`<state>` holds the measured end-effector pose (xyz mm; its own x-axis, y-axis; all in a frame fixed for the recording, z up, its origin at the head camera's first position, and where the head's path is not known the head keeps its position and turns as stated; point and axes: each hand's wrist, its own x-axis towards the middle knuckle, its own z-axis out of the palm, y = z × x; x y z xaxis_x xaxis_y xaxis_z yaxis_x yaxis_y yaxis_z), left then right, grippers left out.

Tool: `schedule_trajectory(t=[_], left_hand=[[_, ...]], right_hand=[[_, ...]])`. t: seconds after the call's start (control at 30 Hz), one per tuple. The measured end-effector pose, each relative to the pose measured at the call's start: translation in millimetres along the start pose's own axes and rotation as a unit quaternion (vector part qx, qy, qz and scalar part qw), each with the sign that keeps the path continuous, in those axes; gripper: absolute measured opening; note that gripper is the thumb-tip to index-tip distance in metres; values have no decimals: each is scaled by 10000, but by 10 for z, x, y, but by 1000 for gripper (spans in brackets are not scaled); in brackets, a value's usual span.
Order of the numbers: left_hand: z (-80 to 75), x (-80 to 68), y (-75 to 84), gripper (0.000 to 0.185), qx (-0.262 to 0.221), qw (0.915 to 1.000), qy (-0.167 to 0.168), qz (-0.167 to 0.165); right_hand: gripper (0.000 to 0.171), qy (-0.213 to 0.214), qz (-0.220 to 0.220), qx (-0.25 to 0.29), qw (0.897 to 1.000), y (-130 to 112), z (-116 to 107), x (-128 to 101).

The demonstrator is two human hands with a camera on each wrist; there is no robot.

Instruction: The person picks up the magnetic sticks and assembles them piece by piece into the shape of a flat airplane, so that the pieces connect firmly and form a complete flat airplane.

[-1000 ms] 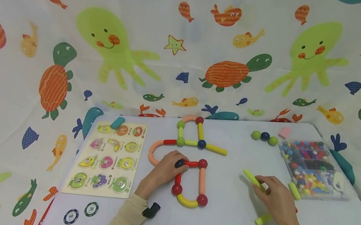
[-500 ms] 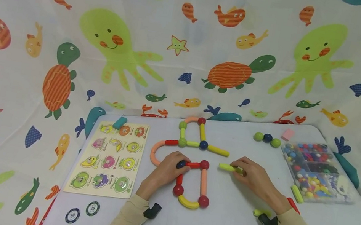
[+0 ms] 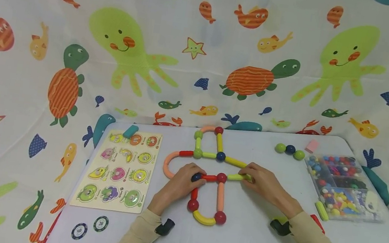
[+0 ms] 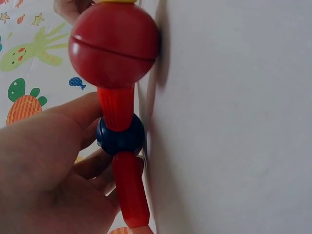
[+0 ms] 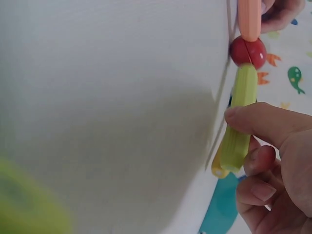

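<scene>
A flat figure of magnetic sticks and balls [image 3: 210, 169] lies mid-table. My left hand [image 3: 192, 176] pinches its navy ball [image 3: 196, 177] [image 4: 119, 136], where two red sticks [image 4: 130, 190] meet; a big red ball [image 4: 114, 44] sits further along. My right hand [image 3: 246, 175] pinches a lime green stick [image 3: 236, 177] [image 5: 239, 126] between thumb and fingers. The stick's far end touches the red ball [image 3: 221, 178] [image 5: 248, 52], which also joins a peach stick [image 5: 249, 17]. A yellow stick [image 3: 235, 162] lies just behind my right fingers.
A fruit puzzle board [image 3: 117, 168] lies to the left, with two poker chips [image 3: 90, 227] near the front edge. At the right stand a clear bead box [image 3: 345, 188], three joined balls [image 3: 289, 150], a pink eraser [image 3: 311, 146] and a loose lime stick [image 3: 321, 210].
My right hand carried the lime green stick leftward from the table's right side until its end met the red ball. The left hand stayed on the navy ball.
</scene>
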<state>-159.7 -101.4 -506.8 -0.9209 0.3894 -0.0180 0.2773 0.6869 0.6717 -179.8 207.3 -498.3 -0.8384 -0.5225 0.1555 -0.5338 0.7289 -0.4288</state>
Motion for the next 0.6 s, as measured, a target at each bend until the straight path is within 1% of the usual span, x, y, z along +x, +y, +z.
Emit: schedule_trajectory(t=[0.17,0.37,0.5,0.6], left_hand=[[-5,9,-2,29,43,10000,-31,-18],[-12,30,-6,28,18,10000,-1,-8],[-4,28,-17,29,65,10000,1,-22],[8,22,-29,29,75,10000,5,-34]], right_hand=[[28,-25,110,-40,9999,-12,42,60],[30,51,173,30,9998,6,36,56],[30,99,239,219,9994,27,-21,24],[27,212,428,417,9980,69,-85,-18]])
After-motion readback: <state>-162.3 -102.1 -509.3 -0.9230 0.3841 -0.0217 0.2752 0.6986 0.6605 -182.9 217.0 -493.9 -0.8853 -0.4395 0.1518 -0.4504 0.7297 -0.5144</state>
